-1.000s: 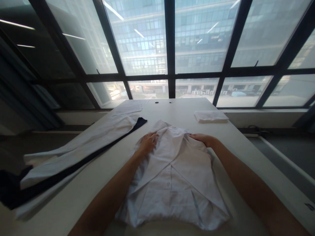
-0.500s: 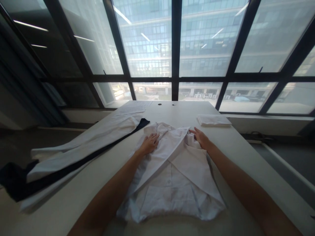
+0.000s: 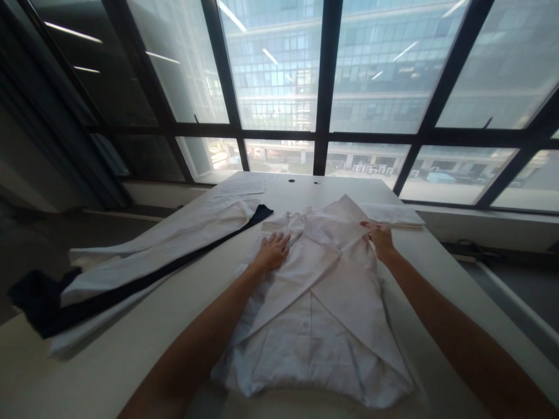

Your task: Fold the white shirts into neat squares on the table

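A white button shirt (image 3: 301, 291) lies in front of me on the white table (image 3: 183, 314), partly folded, its sides crossing over the front with a button showing below. My left hand (image 3: 274, 251) rests flat on the upper left part of the shirt, fingers spread a little. At the upper right, my right hand (image 3: 379, 237) pinches an edge of the shirt fabric, which is lifted into a peak beside it. The exact spot under the right fingertips is partly hidden.
Left of the shirt lie several long white garments with a dark navy one (image 3: 144, 297) among them. Folded white cloth (image 3: 393, 215) sits at the back right, partly behind the lifted fabric. Papers (image 3: 240, 183) lie at the far left, before tall windows (image 3: 279, 70).
My right hand has closed on the shirt's edge and drawn it outward, spreading and raising the upper right part. My left hand stays on the shirt. The view has tilted slightly.
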Available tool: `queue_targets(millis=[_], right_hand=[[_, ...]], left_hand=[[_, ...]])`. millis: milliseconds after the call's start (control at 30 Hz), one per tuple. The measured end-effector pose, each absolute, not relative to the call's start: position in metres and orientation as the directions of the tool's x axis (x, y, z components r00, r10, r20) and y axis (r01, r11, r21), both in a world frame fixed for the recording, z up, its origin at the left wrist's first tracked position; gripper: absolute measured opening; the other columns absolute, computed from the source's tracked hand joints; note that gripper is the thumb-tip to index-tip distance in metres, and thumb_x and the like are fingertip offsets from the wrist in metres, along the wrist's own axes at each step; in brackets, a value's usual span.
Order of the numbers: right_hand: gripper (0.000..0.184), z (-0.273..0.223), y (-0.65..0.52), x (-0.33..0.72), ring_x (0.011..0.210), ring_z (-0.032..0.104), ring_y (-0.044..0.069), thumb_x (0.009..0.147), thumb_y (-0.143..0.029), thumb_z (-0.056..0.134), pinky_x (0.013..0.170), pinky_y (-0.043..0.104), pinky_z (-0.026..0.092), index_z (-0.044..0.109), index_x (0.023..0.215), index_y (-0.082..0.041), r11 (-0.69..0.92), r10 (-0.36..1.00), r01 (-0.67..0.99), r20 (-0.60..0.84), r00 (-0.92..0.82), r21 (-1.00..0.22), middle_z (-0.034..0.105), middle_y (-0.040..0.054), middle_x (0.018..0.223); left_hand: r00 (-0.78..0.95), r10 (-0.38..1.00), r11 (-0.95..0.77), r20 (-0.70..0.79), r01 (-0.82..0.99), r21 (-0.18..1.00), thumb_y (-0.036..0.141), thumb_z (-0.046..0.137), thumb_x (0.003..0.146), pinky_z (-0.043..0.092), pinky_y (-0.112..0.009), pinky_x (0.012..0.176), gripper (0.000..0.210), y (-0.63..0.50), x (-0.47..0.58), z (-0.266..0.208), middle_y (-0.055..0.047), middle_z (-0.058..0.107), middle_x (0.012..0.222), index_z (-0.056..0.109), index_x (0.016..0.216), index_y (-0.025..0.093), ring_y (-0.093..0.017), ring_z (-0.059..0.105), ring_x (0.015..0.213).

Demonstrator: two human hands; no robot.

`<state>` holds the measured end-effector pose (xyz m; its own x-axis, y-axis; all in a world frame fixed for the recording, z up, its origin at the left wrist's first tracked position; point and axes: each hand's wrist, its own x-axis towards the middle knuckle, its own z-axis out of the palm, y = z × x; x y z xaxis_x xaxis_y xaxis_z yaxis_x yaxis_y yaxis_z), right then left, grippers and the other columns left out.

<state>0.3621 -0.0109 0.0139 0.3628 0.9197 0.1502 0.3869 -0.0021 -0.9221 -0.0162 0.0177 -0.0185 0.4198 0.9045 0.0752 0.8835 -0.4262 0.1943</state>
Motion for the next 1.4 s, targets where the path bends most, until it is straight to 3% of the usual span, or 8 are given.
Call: queue_targets(millis=[133, 300, 433, 533, 667, 900, 1100, 1400], right_hand=[[0.040, 0.000, -0.015, 0.374, 0.118, 0.058, 0.039, 0.086, -0.032, 0.057, 0.094, 0.048, 0.049, 0.068, 0.117, -0.009, -0.125, 0.885, 0.525, 0.145, 0.443, -0.842, 0.070, 0.0195, 0.112], [0.039, -0.008, -0.014, 0.345, 0.137, 0.046, 0.030, 0.089, -0.020, 0.052, 0.118, 0.043, 0.031, 0.067, 0.123, -0.011, 0.025, 0.894, 0.868, 0.400, 0.203, -0.496, 0.059, 0.0192, 0.138], [0.042, -0.020, -0.003, 0.310, 0.136, 0.048, 0.025, 0.098, -0.022, 0.041, 0.117, 0.039, 0.032, 0.064, 0.132, -0.012, 0.185, 0.942, 0.933, 0.326, -0.079, -0.308, 0.061, 0.0162, 0.140], [0.046, -0.028, 0.004, 0.299, 0.143, 0.042, 0.028, 0.102, -0.031, 0.040, 0.117, 0.045, 0.032, 0.057, 0.142, -0.016, 0.092, 0.974, 0.977, 0.221, -0.048, -0.194, 0.054, 0.0161, 0.149], [0.056, -0.036, 0.007, 0.302, 0.148, 0.032, 0.033, 0.105, -0.041, 0.036, 0.118, 0.050, 0.029, 0.045, 0.152, -0.012, 0.020, 0.986, 0.992, 0.165, 0.001, -0.128, 0.038, 0.0201, 0.160], [0.060, -0.036, 0.010, 0.308, 0.152, 0.026, 0.029, 0.106, -0.044, 0.033, 0.120, 0.048, 0.025, 0.037, 0.157, -0.013, 0.026, 0.993, 0.998, 0.119, -0.019, -0.063, 0.031, 0.0182, 0.164], [0.060, -0.034, 0.016, 0.312, 0.152, 0.026, 0.030, 0.106, -0.044, 0.031, 0.120, 0.048, 0.024, 0.038, 0.156, -0.013, 0.050, 0.988, 0.996, 0.148, -0.038, -0.079, 0.031, 0.0178, 0.164], [0.060, -0.033, 0.028, 0.319, 0.152, 0.025, 0.029, 0.105, -0.045, 0.033, 0.121, 0.049, 0.021, 0.037, 0.157, -0.017, 0.000, 0.991, 0.996, 0.132, 0.012, -0.089, 0.029, 0.0151, 0.165]], left_hand=[[0.423, 0.902, -0.431, 0.082, 0.878, 0.209, 0.036, 0.037, 0.104, 0.017, -0.065, 0.119, 0.054, 0.017, -0.015, -0.018, -0.012, 0.030, 0.165, 0.035, 0.157, 0.026, -0.035, 0.021, 0.153], [0.419, 0.905, -0.426, 0.076, 0.883, 0.196, 0.037, 0.036, 0.105, 0.016, -0.064, 0.120, 0.054, 0.017, -0.015, -0.016, -0.012, 0.029, 0.166, 0.035, 0.158, 0.026, -0.035, 0.020, 0.153], [0.394, 0.917, -0.398, 0.057, 0.906, 0.145, 0.043, 0.032, 0.105, 0.011, -0.068, 0.119, 0.058, 0.014, -0.014, -0.015, -0.010, 0.027, 0.167, 0.025, 0.162, 0.028, -0.038, 0.015, 0.154], [0.326, 0.945, -0.328, 0.036, 0.937, 0.119, 0.055, 0.032, 0.103, 0.011, -0.072, 0.116, 0.064, 0.015, -0.016, -0.017, -0.010, 0.022, 0.168, 0.021, 0.163, 0.033, -0.042, 0.011, 0.154], [0.327, 0.944, -0.328, 0.031, 0.933, 0.149, 0.062, 0.027, 0.102, 0.024, -0.069, 0.114, 0.065, 0.038, -0.024, -0.022, -0.012, 0.028, 0.166, 0.034, 0.159, 0.030, -0.043, 0.024, 0.150], [0.428, 0.886, -0.449, 0.177, 0.888, 0.099, 0.037, 0.038, 0.103, 0.030, -0.043, 0.119, 0.048, 0.121, -0.036, -0.015, -0.016, 0.051, 0.149, 0.056, 0.142, 0.015, -0.029, 0.039, 0.143], [0.410, 0.902, -0.425, 0.135, 0.899, 0.106, 0.037, 0.040, 0.103, 0.029, -0.053, 0.118, 0.052, 0.169, -0.030, -0.024, -0.020, 0.042, 0.156, 0.050, 0.148, 0.013, -0.034, 0.036, 0.145], [0.371, 0.918, -0.386, 0.140, 0.917, 0.099, 0.042, 0.031, 0.106, 0.019, -0.062, 0.121, 0.054, 0.186, -0.022, -0.033, -0.013, 0.034, 0.163, 0.043, 0.154, 0.021, -0.034, 0.026, 0.151]])
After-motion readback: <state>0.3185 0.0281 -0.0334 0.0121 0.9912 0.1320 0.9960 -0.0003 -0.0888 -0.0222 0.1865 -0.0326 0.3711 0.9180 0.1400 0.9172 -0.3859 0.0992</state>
